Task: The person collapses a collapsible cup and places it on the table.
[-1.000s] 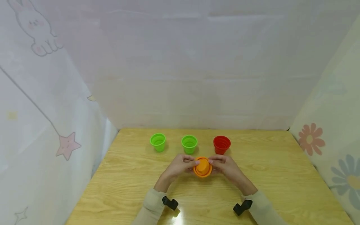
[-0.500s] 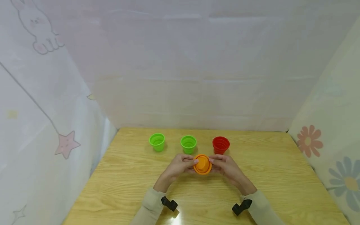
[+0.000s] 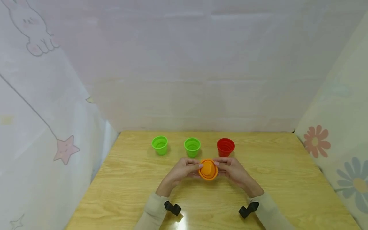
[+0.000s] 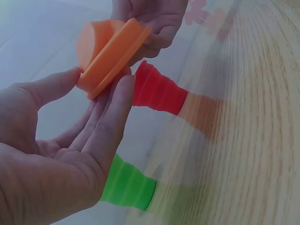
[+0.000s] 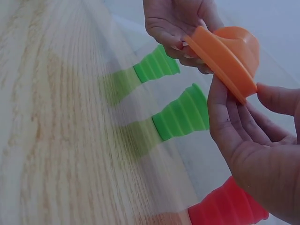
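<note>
An orange collapsible cup [image 3: 208,170], partly folded with its base bulging toward the person, is held between both hands above the table. My left hand [image 3: 181,171] pinches its left rim, thumb on the near side and fingers behind, as the left wrist view also shows for the cup [image 4: 110,54]. On the opposite edge, my right hand [image 3: 233,172] pinches the rim the same way; the right wrist view has the cup [image 5: 229,58] tilted between the hands. Behind them stand a green cup [image 3: 192,147] and a red cup [image 3: 225,147], both upright and extended.
Another green cup [image 3: 159,145] stands at the left of the back row. The wooden table [image 3: 126,185] ends at a pale hanging cloth [image 3: 184,80], with printed cloth on both sides. Black wrist cameras [image 3: 172,208] sit on the sleeves.
Both hands keep their pinch on the orange cup, whose tilt varies slightly and whose base looks a little dented now. The cups on the table stay put; the head view shifts slightly.
</note>
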Demonstrator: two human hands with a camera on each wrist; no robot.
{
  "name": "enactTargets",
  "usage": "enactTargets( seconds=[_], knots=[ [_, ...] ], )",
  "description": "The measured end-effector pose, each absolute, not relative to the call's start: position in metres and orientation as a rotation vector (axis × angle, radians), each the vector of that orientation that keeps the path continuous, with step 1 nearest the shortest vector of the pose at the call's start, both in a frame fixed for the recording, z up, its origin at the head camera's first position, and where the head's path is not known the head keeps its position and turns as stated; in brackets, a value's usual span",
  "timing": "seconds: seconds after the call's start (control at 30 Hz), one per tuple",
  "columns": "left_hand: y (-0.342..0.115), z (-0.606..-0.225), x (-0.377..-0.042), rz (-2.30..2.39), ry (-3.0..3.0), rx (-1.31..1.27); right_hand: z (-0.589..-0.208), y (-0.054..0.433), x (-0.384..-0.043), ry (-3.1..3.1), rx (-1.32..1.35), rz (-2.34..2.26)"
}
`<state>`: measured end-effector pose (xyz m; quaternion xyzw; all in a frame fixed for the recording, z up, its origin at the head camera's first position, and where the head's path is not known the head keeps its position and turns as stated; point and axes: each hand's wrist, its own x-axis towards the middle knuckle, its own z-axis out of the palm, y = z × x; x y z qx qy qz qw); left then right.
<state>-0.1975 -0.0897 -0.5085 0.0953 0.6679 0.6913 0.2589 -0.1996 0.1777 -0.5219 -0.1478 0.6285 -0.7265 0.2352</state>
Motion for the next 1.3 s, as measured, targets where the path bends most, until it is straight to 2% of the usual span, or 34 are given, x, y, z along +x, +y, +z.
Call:
enactTargets(
  seconds=[0.47,1.3],
  knots=[
    [-0.0902,-0.5099,-0.1954,1.750,1.964,0.282,-0.5225,0.1746,-0.1998,1.829,-0.439,-1.844],
    [-0.0908,-0.5118,-0.1979,1.995,1.745,0.228,-0.5247,0.1787,-0.1988,1.686,-0.348,-1.981]
  ],
)
